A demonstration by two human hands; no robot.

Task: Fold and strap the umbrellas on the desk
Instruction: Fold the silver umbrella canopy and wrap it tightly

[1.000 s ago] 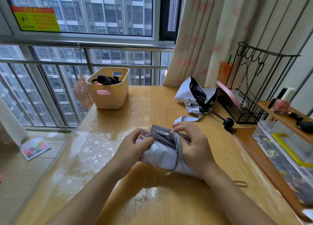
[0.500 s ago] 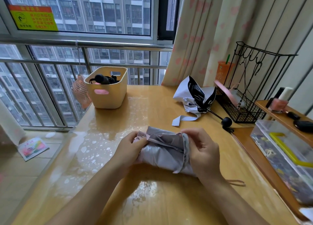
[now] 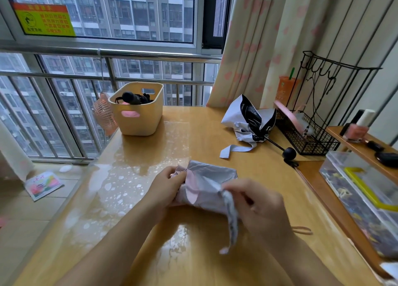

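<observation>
A folded pale pink and silver umbrella (image 3: 207, 183) lies on the wooden desk (image 3: 193, 135) in front of me. My left hand (image 3: 167, 188) grips its left end. My right hand (image 3: 258, 206) pinches the umbrella's strap (image 3: 231, 221), which hangs down loose toward me. A second umbrella, white outside and black inside (image 3: 249, 119), lies unfolded at the back right, its black handle knob (image 3: 289, 153) pointing toward me and its strap loose on the desk.
A cream basket (image 3: 137, 122) with dark items stands at the back left beside a small pink fan (image 3: 103, 113). A black wire rack (image 3: 310, 139), a side shelf with bottles (image 3: 355, 130) and a clear box (image 3: 361, 195) line the right.
My right hand has pulled the strap off the umbrella's body and toward me, so it now hangs loose instead of lying across the bundle. My left hand keeps its hold.
</observation>
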